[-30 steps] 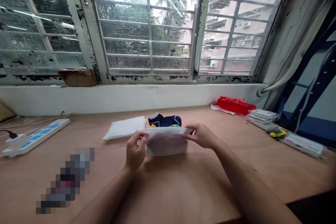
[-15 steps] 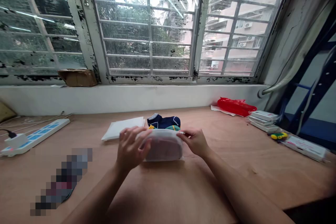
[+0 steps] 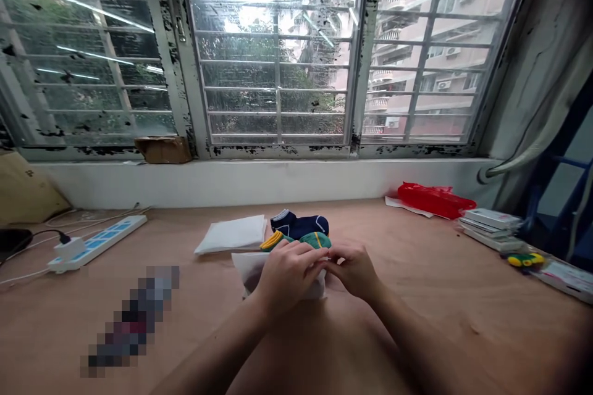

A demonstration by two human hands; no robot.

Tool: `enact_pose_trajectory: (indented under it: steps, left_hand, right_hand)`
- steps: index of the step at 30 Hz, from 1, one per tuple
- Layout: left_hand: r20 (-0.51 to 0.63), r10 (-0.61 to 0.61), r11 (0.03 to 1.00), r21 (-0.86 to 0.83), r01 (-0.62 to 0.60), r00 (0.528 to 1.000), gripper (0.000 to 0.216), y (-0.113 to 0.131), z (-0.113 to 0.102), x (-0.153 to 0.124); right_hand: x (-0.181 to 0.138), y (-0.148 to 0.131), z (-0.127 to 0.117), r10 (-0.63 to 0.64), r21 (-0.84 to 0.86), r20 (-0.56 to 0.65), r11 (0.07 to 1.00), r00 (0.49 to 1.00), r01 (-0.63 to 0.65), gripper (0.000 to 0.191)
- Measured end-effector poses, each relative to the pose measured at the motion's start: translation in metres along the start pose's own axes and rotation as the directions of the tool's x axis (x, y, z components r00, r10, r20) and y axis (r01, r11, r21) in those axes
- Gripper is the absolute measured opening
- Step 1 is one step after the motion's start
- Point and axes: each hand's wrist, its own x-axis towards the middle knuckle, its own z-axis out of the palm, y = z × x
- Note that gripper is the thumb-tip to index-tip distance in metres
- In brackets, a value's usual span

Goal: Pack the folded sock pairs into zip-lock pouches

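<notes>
A frosted plastic bag [image 3: 248, 267] stands on the table in front of me, with something dark showing through it. My left hand [image 3: 288, 274] lies across the bag's front and hides most of it. Its thumb and fingers are closed on the top edge near the right corner. At that same corner my right hand [image 3: 354, 270] pinches the edge, its fingertips almost touching the left ones. Just behind the bag lie a green sock with yellow trim [image 3: 315, 239] and a navy ankle sock [image 3: 303, 225].
Flat white bags [image 3: 231, 234] lie behind to the left. A power strip [image 3: 99, 244] with cables and a blurred-out item [image 3: 134, 321] are further left. On the right are a red plastic bag [image 3: 433, 199], stacked white boxes [image 3: 491, 222] and a yellow-green object [image 3: 525, 260].
My left hand has slid right along the bag's top edge, from its left side to the right corner beside my right hand. The camera view has shifted somewhat to the left.
</notes>
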Motion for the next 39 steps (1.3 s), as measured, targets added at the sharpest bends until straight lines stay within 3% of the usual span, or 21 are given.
enact_pose_trajectory:
  steps: [7,10,15,19,22,25,30,35,39]
  left_hand:
    - [0.115,-0.008,0.995,0.095,-0.003,0.993,0.026,-0.001,-0.014,0.006]
    - [0.168,-0.039,0.988,0.153,0.013,0.985,0.026,-0.025,-0.030,-0.002]
    - [0.187,-0.235,0.962,0.182,0.202,0.954,0.026,-0.074,-0.065,-0.025]
    - [0.234,-0.278,0.960,0.109,0.259,0.932,0.027,-0.085,-0.075,-0.026]
    - [0.202,-0.334,0.941,0.020,0.337,0.921,0.026,-0.080,-0.064,-0.021]
    - [0.093,-0.399,0.895,-0.174,0.410,0.912,0.025,-0.079,-0.040,-0.027]
    - [-0.137,-0.431,0.852,-0.389,0.352,0.892,0.023,-0.081,0.004,-0.055]
    - [-0.155,-0.450,0.825,-0.450,0.342,0.879,0.023,-0.074,0.021,-0.065]
    - [-0.140,-0.451,0.815,-0.467,0.343,0.881,0.025,-0.070,0.019,-0.064]
  right_hand:
    - [0.001,0.004,-0.007,0.003,0.034,0.073,0.999,0.997,-0.006,0.038]
    - [0.004,0.012,-0.018,0.017,0.035,0.088,0.999,0.996,-0.020,0.037]
    - [0.010,0.029,-0.037,0.060,-0.005,0.125,0.998,0.990,-0.060,0.042]
    - [0.011,0.040,-0.045,0.122,-0.032,0.139,0.992,0.983,-0.118,0.045]
    - [0.010,0.044,-0.047,0.140,-0.057,0.128,0.989,0.982,-0.134,0.040]
    - [0.008,0.042,-0.049,0.147,-0.082,0.128,0.987,0.981,-0.138,0.024]
    - [0.010,0.023,-0.048,-0.015,-0.203,0.102,0.979,0.995,0.035,0.024]
    - [0.019,-0.002,-0.039,-0.235,-0.409,0.194,0.863,0.952,0.297,0.008]
    - [0.026,-0.018,-0.033,-0.230,-0.521,0.300,0.774,0.926,0.360,0.011]
